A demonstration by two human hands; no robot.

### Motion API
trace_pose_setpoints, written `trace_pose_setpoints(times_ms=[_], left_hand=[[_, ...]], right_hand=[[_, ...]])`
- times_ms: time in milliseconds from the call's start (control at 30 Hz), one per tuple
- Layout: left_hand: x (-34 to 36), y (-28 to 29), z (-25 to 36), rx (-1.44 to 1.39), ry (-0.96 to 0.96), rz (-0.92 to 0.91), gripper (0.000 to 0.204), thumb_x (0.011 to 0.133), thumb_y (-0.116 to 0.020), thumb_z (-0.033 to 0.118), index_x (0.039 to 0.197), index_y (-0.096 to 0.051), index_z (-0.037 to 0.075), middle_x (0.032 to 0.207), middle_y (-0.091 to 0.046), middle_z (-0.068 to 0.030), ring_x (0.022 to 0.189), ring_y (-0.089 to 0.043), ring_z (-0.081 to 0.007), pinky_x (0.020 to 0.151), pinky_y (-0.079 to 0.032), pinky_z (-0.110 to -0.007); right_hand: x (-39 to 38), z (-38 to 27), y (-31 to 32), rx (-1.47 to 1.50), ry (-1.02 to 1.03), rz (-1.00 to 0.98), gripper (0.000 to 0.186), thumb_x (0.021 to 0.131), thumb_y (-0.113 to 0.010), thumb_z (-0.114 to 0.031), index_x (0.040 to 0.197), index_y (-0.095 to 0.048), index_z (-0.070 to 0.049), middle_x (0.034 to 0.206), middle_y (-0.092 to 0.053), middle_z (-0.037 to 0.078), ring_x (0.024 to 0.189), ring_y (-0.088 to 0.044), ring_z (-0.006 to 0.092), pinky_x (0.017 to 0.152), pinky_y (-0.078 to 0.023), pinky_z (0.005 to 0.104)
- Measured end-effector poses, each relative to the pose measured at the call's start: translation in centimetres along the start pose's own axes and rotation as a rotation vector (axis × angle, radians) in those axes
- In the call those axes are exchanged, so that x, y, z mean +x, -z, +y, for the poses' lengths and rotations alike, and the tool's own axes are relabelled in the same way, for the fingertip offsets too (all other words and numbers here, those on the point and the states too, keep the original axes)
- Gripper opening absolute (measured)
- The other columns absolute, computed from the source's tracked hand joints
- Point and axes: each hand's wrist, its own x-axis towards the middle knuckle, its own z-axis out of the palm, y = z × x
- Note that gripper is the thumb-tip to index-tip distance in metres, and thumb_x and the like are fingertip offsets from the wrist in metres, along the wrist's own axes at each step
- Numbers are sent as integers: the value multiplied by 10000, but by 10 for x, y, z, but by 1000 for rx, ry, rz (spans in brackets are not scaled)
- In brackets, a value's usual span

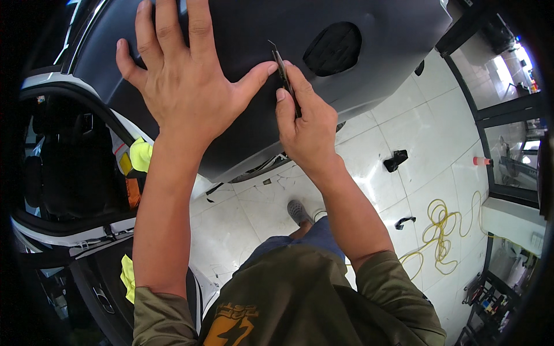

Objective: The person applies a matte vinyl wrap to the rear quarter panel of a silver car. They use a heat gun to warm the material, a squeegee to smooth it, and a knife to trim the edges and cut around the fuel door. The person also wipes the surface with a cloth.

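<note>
My left hand lies spread on a matte dark grey car body panel, its fingers stretched toward the far side. A slim craft knife with a thin blade is gripped in my right hand, between thumb and fingers. The blade tip points away from me over the panel; whether it touches the surface I cannot tell. My left thumb reaches close to the knife, by the blade end. To the right of the blade is a rounded dark opening in the panel.
At left, a car door stands open beside a dark seat. Yellow-green cloths hang by the door frame. Black scraps and a tangled yellow hose lie on the white tiled floor. A red-capped bottle is at right.
</note>
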Motion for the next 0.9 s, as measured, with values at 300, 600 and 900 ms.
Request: trace_pose_setpoints(times_ms=[300, 600, 900], left_hand=[[0, 1, -6, 354, -75, -35, 1102, 629, -776, 510, 1464, -296, -26, 1497, -294, -269, 1421, -228, -409, 1124, -118, -572], [1, -2, -7, 365, -82, -2, 1100, 584, -787, 414, 1468, -299, -22, 1494, -306, -266, 1413, -251, -404, 1129, -121, -555], [1, -8, -8, 399, -91, 44, 1075, 584, -770, 360, 1470, -295, -21, 1497, -309, -258, 1417, -250, -400, 1135, -131, -543]], right_hand=[[-2, -4, -3, 38, -26, 34, 390, 900, -609, -65, 1281, -558, -2, 844, -667, 208, 691, -665, 343, 633, -528, 369], [-4, -3, -4, 41, -18, 48, 384, 897, -608, -60, 1274, -562, 1, 791, -653, 194, 638, -637, 332, 594, -507, 369], [0, -5, 4, -70, 22, -3, 360, 896, -601, -69, 1248, -568, -3, 747, -636, 167, 640, -635, 320, 588, -507, 383]])
